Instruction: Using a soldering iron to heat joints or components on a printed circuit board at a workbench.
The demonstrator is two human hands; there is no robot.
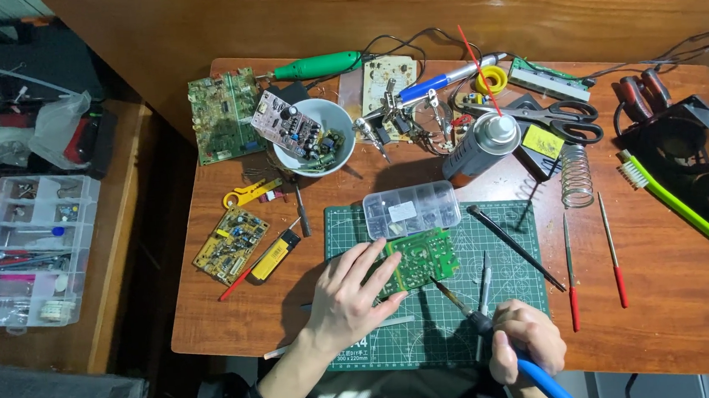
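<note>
Left hand (pixel 346 295), palm down with fingers spread, presses on the left edge of a green circuit board (pixel 419 259) lying on the green cutting mat (pixel 510 284) near the table's front edge. Right hand (pixel 527 341), fist closed around the blue handle of a soldering iron (pixel 484 323), angles its tip up-left to the board's lower right edge; tweezers (pixel 484 277) lie just beside, a clear parts box (pixel 411 209) behind the board

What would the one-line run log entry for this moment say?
left hand: steadies green circuit board | right hand: grips blue-handled soldering iron, tip at board edge | surface: green cutting mat
</note>
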